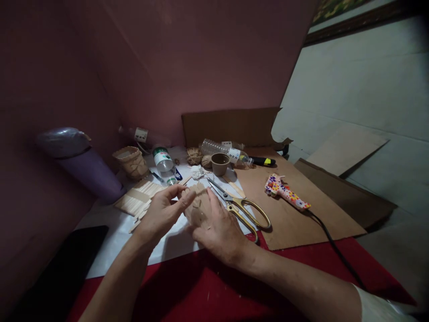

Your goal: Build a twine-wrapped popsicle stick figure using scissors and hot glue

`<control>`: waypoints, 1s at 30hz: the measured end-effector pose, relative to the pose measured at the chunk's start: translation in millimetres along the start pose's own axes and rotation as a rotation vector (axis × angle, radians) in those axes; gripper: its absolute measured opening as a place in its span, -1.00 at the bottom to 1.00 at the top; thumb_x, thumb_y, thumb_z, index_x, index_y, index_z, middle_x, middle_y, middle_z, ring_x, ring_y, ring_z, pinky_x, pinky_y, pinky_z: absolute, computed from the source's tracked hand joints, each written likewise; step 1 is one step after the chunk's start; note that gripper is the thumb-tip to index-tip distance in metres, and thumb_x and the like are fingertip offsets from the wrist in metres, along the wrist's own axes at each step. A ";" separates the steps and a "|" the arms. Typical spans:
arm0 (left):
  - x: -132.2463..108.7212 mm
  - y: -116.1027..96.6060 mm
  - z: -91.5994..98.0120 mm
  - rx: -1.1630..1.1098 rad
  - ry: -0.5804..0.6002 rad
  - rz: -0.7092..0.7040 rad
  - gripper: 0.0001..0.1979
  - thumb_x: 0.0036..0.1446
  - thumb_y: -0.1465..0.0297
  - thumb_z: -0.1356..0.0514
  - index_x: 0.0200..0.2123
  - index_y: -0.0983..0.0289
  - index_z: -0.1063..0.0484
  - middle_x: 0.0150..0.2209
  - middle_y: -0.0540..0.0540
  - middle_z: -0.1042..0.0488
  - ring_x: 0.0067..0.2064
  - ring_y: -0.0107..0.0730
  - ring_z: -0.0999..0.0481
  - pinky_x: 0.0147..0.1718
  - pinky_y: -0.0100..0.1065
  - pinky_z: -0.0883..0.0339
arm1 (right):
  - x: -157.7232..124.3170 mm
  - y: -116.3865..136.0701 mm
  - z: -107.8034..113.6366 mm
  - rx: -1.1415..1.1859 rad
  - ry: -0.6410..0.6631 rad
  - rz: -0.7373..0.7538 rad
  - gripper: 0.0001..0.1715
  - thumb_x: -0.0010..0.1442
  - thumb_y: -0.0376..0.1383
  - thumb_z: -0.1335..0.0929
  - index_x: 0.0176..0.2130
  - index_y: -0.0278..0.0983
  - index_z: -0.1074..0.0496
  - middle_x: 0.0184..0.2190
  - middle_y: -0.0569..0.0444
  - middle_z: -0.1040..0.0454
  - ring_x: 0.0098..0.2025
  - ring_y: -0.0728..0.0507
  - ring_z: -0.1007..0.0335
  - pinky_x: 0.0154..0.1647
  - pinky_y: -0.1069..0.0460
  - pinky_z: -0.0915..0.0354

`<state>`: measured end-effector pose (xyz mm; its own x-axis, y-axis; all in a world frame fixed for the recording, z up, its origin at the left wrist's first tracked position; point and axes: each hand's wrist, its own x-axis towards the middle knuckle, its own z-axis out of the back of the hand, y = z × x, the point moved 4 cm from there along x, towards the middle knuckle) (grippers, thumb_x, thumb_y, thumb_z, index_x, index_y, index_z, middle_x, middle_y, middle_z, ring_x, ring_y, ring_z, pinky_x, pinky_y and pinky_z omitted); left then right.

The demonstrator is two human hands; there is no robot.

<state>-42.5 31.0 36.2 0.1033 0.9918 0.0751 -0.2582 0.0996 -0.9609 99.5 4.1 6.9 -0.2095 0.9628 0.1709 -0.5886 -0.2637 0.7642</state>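
Both hands are around a small see-through plastic cup [198, 214] with pale wooden stick pieces along its upper part. My right hand [223, 232] wraps its right side, with fingers at the top edge and the thumb low down. On the other side, my left hand [167, 208] pinches its upper left edge between thumb and fingers. The cup's far side is hidden. Right beside my right hand lie scissors [231, 201] with gold handles, their blades apart. A stack of wooden craft sticks [134, 199] sits left of my left hand.
A flowered glue gun [284, 192] lies on cardboard [321, 228] at right, its cord trailing forward. Behind are a brown pot [220, 165], twine balls [194, 156], plastic bottles [164, 164], a stick-covered cup [132, 162] and a box cutter [263, 161]. A purple tumbler [90, 172] stands left.
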 end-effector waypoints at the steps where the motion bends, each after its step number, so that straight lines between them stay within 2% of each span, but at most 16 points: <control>1: -0.6 -0.6 0.3 -0.009 0.002 0.015 -0.64 0.06 0.06 -0.19 -0.40 0.27 -0.39 -0.67 -0.14 -0.16 -0.68 -0.61 -0.08 -0.72 -0.50 0.04 | 0.0 -0.7 -0.2 -0.001 -0.006 0.000 0.15 -0.04 -0.17 -0.39 0.35 -0.41 0.18 0.25 -0.27 -0.17 0.21 -0.40 -0.18 0.14 -0.23 -0.19; 3: -1.6 -2.1 0.4 -0.027 0.002 0.032 -0.62 0.08 0.03 -0.15 -0.41 0.26 -0.37 -0.71 -0.16 -0.11 -0.71 -0.61 -0.02 -0.75 -0.50 0.11 | -0.1 -1.8 -0.4 0.003 -0.012 -0.002 0.14 -0.05 -0.19 -0.39 0.35 -0.40 0.18 0.23 -0.27 -0.20 0.19 -0.40 -0.21 0.12 -0.23 -0.21; 5: -2.0 -2.8 -0.2 -0.027 0.012 0.031 -0.65 0.05 0.06 -0.20 -0.39 0.26 -0.39 -0.70 -0.15 -0.16 -0.71 -0.62 -0.04 -0.75 -0.51 0.08 | -0.2 -2.5 -0.4 0.010 -0.007 -0.008 0.13 -0.04 -0.19 -0.38 0.35 -0.40 0.18 0.22 -0.27 -0.21 0.19 -0.40 -0.21 0.11 -0.23 -0.21; 9: -0.2 0.5 -2.1 -0.061 0.043 0.014 -0.70 -0.08 0.22 -0.35 -0.31 0.27 -0.45 -0.49 -0.05 -0.42 -0.55 -0.56 -0.32 -0.59 -0.51 -0.19 | 0.1 -3.3 -0.2 0.020 -0.004 -0.020 0.13 -0.04 -0.15 -0.38 0.35 -0.41 0.17 0.21 -0.29 -0.21 0.17 -0.42 -0.22 0.09 -0.25 -0.23; 11: 0.7 1.9 -1.9 -0.075 0.039 0.000 -0.70 -0.09 0.23 -0.36 -0.30 0.27 -0.45 -0.44 -0.02 -0.44 -0.46 -0.49 -0.40 -0.50 -0.47 -0.27 | 0.3 -3.9 -0.1 0.031 -0.008 -0.019 0.13 -0.03 -0.15 -0.38 0.35 -0.39 0.17 0.21 -0.28 -0.23 0.16 -0.42 -0.24 0.08 -0.25 -0.24; 13: 0.8 1.5 -1.1 -0.047 0.027 -0.010 -0.70 -0.06 0.21 -0.33 -0.30 0.26 -0.46 -0.52 -0.06 -0.39 -0.52 -0.50 -0.35 -0.54 -0.47 -0.22 | 0.5 -4.5 -0.1 0.040 -0.009 -0.020 0.12 -0.03 -0.16 -0.38 0.35 -0.37 0.17 0.21 -0.26 -0.23 0.17 -0.41 -0.23 0.09 -0.24 -0.22; 16: -0.4 -0.9 0.3 0.003 0.005 -0.001 -0.70 0.03 0.14 -0.25 -0.32 0.25 -0.46 -0.63 -0.12 -0.27 -0.65 -0.57 -0.16 -0.67 -0.47 -0.05 | 1.0 -5.0 0.3 0.042 -0.009 -0.030 0.11 -0.03 -0.17 -0.39 0.34 -0.34 0.16 0.21 -0.25 -0.23 0.18 -0.40 -0.22 0.10 -0.24 -0.21; 19: -1.6 -2.5 -0.2 -0.006 0.010 0.003 -0.70 0.04 0.12 -0.24 -0.32 0.24 -0.45 -0.66 -0.14 -0.24 -0.68 -0.60 -0.10 -0.69 -0.47 0.00 | 1.5 -4.3 0.9 0.039 -0.007 -0.035 0.10 -0.03 -0.15 -0.40 0.34 -0.33 0.14 0.22 -0.25 -0.21 0.18 -0.41 -0.21 0.09 -0.25 -0.21; 24: -1.0 0.8 -3.4 -0.060 0.051 0.036 -0.67 -0.09 0.21 -0.36 -0.27 0.25 -0.44 -0.52 -0.06 -0.44 -0.61 -0.57 -0.26 -0.64 -0.48 -0.11 | 1.6 -3.6 0.7 0.047 -0.020 -0.024 0.12 -0.03 -0.12 -0.40 0.34 -0.36 0.14 0.20 -0.26 -0.25 0.17 -0.40 -0.24 0.09 -0.24 -0.23; 30: 0.7 2.4 -2.3 -0.110 0.073 0.015 -0.68 -0.08 0.25 -0.36 -0.28 0.28 -0.43 -0.36 0.04 -0.48 -0.37 -0.41 -0.47 -0.42 -0.41 -0.32 | 0.5 -2.6 0.8 0.030 -0.023 -0.019 0.11 -0.04 -0.16 -0.39 0.34 -0.41 0.13 0.20 -0.30 -0.24 0.17 -0.41 -0.23 0.10 -0.25 -0.23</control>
<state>-40.8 31.8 33.3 0.1711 0.9843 0.0443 -0.1533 0.0710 -0.9856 101.6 5.4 5.5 -0.1802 0.9688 0.1700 -0.5687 -0.2436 0.7856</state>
